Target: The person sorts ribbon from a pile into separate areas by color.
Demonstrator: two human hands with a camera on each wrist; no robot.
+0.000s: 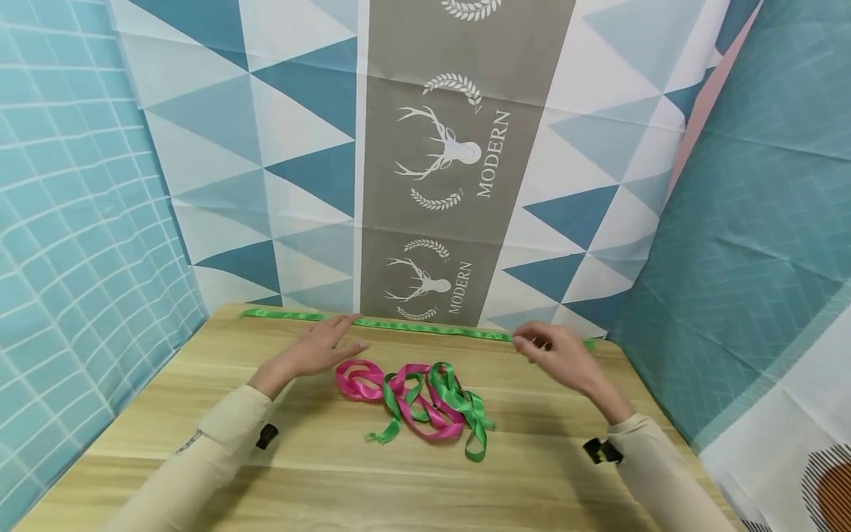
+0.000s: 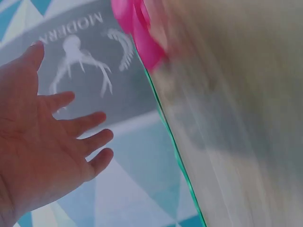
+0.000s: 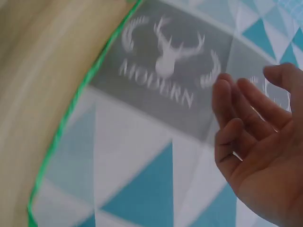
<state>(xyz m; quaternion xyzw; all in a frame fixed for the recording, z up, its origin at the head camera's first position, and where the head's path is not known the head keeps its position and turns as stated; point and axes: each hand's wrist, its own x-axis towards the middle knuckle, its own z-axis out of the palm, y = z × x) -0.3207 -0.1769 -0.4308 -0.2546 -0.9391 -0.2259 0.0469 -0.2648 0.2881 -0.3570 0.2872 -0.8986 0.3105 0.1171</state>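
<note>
A straight green ribbon (image 1: 432,328) (image 3: 72,109) lies along the back edge of the wooden table. My left hand (image 1: 323,347) (image 2: 52,127) hovers by the left half of that ribbon, its fingers spread and nothing in them. Near the ribbon's right end is my right hand (image 1: 555,355) (image 3: 260,142), with fingers loosely bent and the palm bare in the right wrist view. In front, between the hands, a pink ribbon (image 1: 453,428) (image 2: 147,47) lies in loose loops, tangled with another green ribbon (image 1: 448,391).
The wooden table (image 1: 372,491) has light grain. Behind it hangs a patterned cloth (image 1: 306,170) with triangles and deer heads. Blue checked cloth (image 1: 73,222) covers the left side, and teal cloth (image 1: 744,222) the right.
</note>
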